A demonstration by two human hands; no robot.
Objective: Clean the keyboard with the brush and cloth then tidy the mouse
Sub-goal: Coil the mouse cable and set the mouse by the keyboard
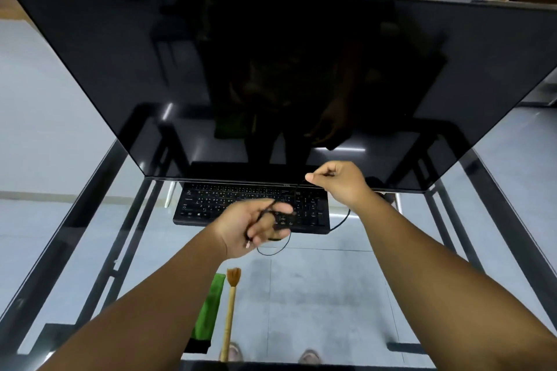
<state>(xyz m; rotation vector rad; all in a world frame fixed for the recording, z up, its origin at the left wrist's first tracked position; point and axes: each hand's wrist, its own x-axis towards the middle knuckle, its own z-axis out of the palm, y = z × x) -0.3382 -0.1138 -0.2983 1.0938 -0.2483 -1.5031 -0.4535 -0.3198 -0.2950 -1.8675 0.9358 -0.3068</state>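
- The left hand (256,224) holds loops of the thin black mouse cable (272,250) above the flat black keyboard (211,205).
- The right hand (339,182) pinches the same cable.
- The wooden brush (230,304) lies beside the green cloth (209,307) on the glass table (331,295).

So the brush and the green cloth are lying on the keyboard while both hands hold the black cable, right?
Not quite. The brush and green cloth lie on the glass table, nearer the person than the keyboard, not on it. The head view shows this. The left hand and right hand do both hold the black cable.
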